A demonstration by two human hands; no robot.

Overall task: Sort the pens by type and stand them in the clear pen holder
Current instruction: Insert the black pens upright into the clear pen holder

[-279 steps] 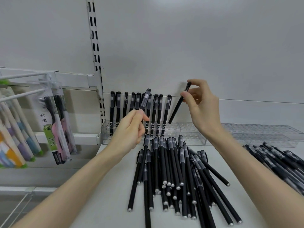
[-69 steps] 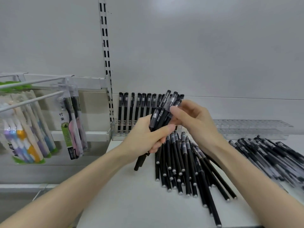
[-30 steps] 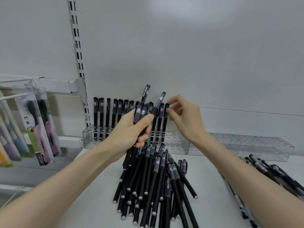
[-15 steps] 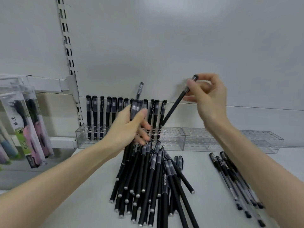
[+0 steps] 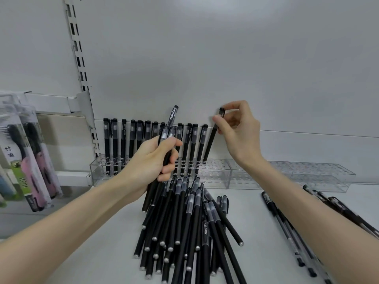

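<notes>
The right hand [image 5: 240, 132] pinches a single black pen [image 5: 210, 143] just below its cap between thumb and fingertips. The pen leans to the left, with its lower tip at the top of the clear pen holder [image 5: 215, 177], just beside the last pen in the standing row [image 5: 123, 138]. The left hand [image 5: 151, 160] is wrapped around a bundle of pens [image 5: 166, 133] held upright in front of that row, and one pen rides higher than the rest. A loose pile of pens [image 5: 190, 222] lies on the shelf [image 5: 102, 242] below, and a second group of pens [image 5: 271, 206] lies to the right, well apart from the pile. The main risk is the lean: if the tip misses its hole or enters at an angle, the pen may skate across the holder's top or wedge against its neighbour and tip the nearest standing pens. Because the pinch is so high on the barrel, it gives little control over the tip. The raised pen in the bundle looks loosely held and could slide out into the pile. The bundle also blocks part of the row from view, so a hole could be skipped or a pen type misjudged.
</notes>
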